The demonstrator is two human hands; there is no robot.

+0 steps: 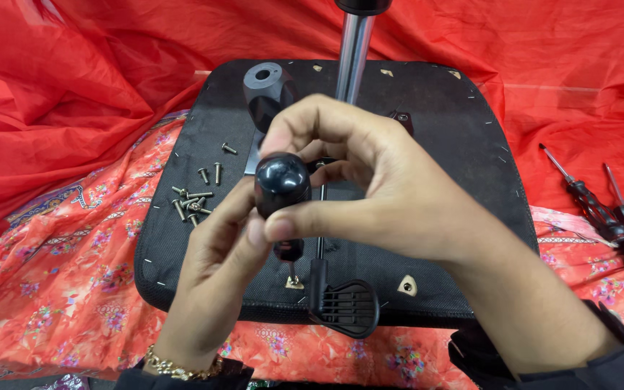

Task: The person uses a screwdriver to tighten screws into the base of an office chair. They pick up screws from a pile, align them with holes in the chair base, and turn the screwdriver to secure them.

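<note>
While my right hand (391, 188) grips the screwdriver's black round handle (282, 184), my left hand (218, 245) pinches it below (tip at a seat-base (442, 144) hole). Loose screws (193, 198) lie left.

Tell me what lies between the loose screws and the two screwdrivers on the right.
In the head view, both hands gripping the black-handled screwdriver over the black seat base, plus the chrome post.

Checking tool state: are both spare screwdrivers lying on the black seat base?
No: the two screwdrivers lie on the red cloth to the right of the seat base, off its edge.
</note>
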